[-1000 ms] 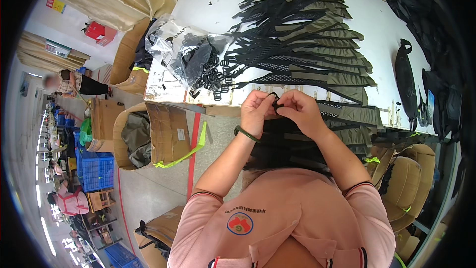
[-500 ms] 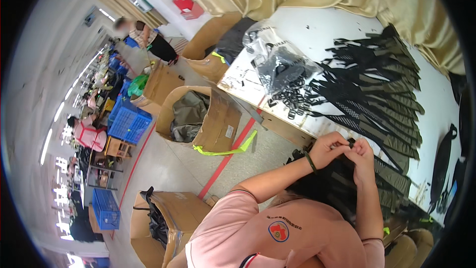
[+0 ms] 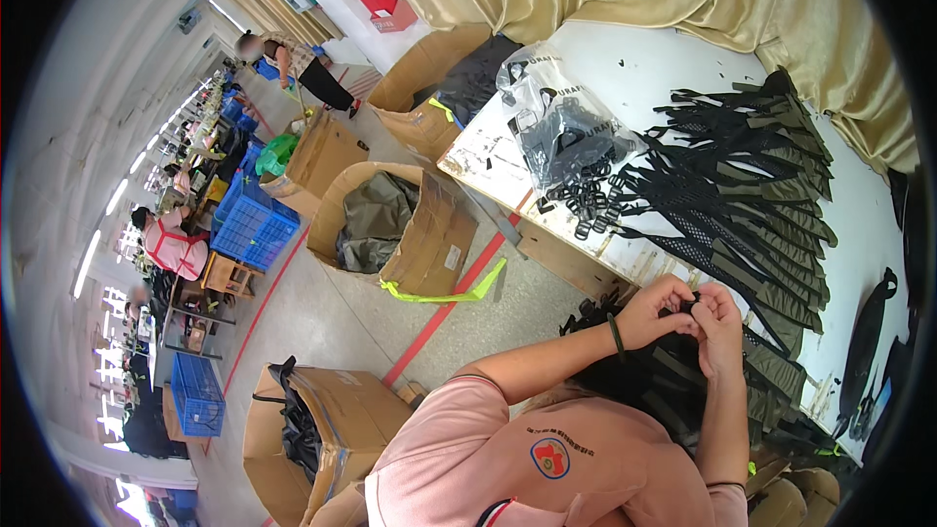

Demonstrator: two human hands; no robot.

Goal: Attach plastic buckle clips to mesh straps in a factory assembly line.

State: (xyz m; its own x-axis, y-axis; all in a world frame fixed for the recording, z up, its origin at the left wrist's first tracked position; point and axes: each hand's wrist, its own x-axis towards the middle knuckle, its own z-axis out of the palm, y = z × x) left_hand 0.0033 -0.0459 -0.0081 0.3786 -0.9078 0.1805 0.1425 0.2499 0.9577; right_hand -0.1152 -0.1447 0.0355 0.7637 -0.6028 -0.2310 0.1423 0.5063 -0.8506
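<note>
Pinching a small black piece (image 3: 689, 305), left hand (image 3: 652, 318) and right hand (image 3: 719, 326) meet at lower right of the frame, near the worktop (image 3: 669, 54).

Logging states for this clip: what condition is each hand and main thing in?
Left hand: pinching the small black piece
Right hand: pinching the same piece
Small black piece: between both hands, partly hidden
Plastic bag: crumpled, see-through, black items inside
Buckles: loose, heaped by the bag
Mesh straps: fanned out, overlapping
Middle cardboard box: open, dark cloth inside
</note>
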